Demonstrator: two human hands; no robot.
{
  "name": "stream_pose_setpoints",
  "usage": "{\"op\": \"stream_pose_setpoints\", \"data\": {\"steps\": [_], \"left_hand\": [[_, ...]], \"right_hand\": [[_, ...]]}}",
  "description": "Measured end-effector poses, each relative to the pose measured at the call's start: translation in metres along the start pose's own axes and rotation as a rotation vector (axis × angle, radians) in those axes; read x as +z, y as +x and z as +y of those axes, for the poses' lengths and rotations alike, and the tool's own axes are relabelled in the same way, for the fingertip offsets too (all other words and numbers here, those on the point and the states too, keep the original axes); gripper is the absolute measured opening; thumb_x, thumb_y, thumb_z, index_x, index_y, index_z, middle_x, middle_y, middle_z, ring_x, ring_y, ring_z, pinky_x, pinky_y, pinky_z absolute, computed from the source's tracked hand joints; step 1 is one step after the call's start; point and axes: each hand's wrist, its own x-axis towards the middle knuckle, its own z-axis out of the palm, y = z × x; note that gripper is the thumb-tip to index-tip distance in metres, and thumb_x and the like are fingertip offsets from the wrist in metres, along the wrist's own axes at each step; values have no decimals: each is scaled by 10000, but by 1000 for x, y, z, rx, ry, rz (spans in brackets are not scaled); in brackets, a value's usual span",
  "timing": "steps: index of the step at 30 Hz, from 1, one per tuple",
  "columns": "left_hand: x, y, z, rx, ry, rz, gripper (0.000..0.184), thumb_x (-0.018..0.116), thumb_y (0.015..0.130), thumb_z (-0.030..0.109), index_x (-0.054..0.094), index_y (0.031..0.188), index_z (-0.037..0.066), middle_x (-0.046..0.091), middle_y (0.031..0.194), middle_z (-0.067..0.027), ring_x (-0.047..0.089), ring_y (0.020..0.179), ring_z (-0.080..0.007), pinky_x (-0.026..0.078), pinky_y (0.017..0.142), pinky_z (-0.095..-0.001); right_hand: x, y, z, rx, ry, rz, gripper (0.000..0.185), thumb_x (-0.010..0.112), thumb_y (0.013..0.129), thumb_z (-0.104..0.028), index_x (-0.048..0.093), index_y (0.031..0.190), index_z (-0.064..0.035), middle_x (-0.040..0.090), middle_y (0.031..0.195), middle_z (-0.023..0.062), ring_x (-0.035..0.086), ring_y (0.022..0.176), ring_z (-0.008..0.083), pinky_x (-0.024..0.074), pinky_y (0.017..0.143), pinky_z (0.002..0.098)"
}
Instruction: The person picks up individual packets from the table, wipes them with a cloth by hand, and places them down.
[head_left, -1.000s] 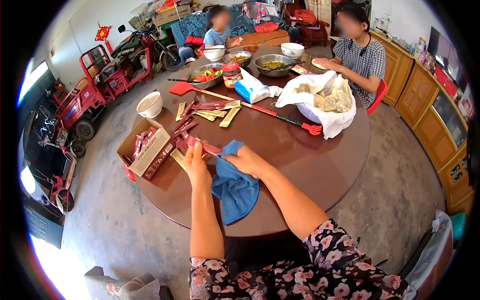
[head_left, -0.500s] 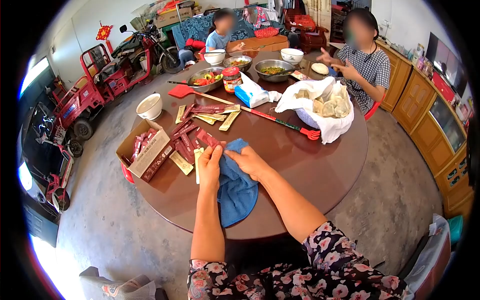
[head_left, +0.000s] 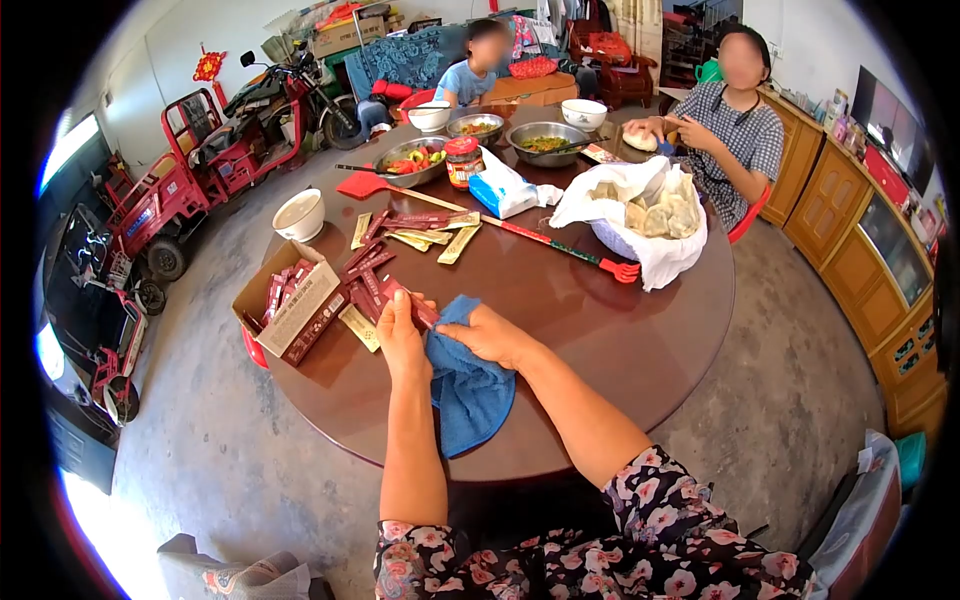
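Note:
My left hand [head_left: 404, 345] is closed around a dark red stick sachet [head_left: 424, 313] above the near part of the table. Close on its right, my right hand [head_left: 490, 338] grips a blue cloth [head_left: 472, 408], which covers one end of the sachet and hangs down over the table edge. Loose red sachets [head_left: 366, 268] and yellow sachets [head_left: 460, 244] lie scattered beyond my left hand. An open cardboard box [head_left: 312, 312] with more red sachets stands to the left.
On the round table [head_left: 600, 350] are a long-handled back scratcher [head_left: 545, 237], a cloth-lined basket of buns [head_left: 650, 260], a tissue pack [head_left: 503, 190], a red-lidded jar [head_left: 462, 162], a white bowl [head_left: 299, 214] and several dishes. Two people sit across; one touches a bun [head_left: 638, 138].
Both hands have shifted slightly left, and the held sachet now tilts down toward the cloth. Across the table, one person has lowered a hand onto the bun; the other has shifted right.

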Motion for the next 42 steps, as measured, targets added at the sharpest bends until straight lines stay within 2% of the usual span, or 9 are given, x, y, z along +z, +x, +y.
{"op": "stream_pose_setpoints", "data": {"steps": [9,16,19,21,25,29,34,39,42], "left_hand": [[5,-2,-7,-28,229,-149,188,587,877,193,640,863,13,624,803,-44,565,727,-108,451,679,-230],[-19,15,12,10,-124,99,243,482,928,213,604,848,19,616,795,-70,584,698,-138,485,621,-252],[-16,10,12,-19,-104,112,261,444,945,233,578,862,25,612,768,-74,581,652,-138,483,586,-249],[-7,4,11,24,6,140,275,399,962,260,545,888,38,581,681,-57,529,533,-113,435,489,-224],[8,-8,11,80,338,-21,280,364,974,283,508,929,48,485,562,-15,381,413,-69,304,381,-203],[21,-20,5,91,438,-139,192,371,944,179,493,911,35,488,587,-18,386,418,-73,316,395,-200],[18,-18,-5,85,542,-283,104,447,904,59,531,898,-3,519,616,-11,455,456,-60,368,418,-203],[14,-17,-6,-9,583,-398,103,508,902,99,552,880,8,571,677,-18,497,502,-60,392,459,-191],[15,-17,0,-94,609,-449,112,519,903,117,563,889,14,605,717,-30,520,532,-66,404,487,-192]], "right_hand": [[5,-6,-15,-45,151,118,84,580,864,-111,575,835,-32,545,774,-34,497,727,51,433,624,224],[3,0,4,-120,-16,58,142,600,843,-138,568,757,-31,537,706,-27,474,663,62,426,604,254],[1,5,5,54,10,180,186,597,849,-156,552,706,-45,512,659,-37,453,607,63,406,548,259],[1,10,10,-51,256,396,294,583,878,-253,533,657,-65,483,623,-45,431,565,65,380,502,267],[-10,17,16,87,340,426,441,500,905,-446,548,671,-75,516,638,-26,466,579,65,399,505,262],[2,6,-5,70,509,392,427,484,913,-435,555,697,-74,538,638,-11,495,568,81,416,489,268],[-4,5,5,8,441,124,358,475,925,-362,567,730,-76,568,661,8,528,559,94,424,487,260],[-12,9,14,-78,320,338,203,593,871,-253,594,809,-60,582,705,2,536,618,92,432,531,241],[-16,7,2,-82,386,497,201,642,821,-174,574,660,-75,577,633,-9,509,523,75,397,469,250]]}}
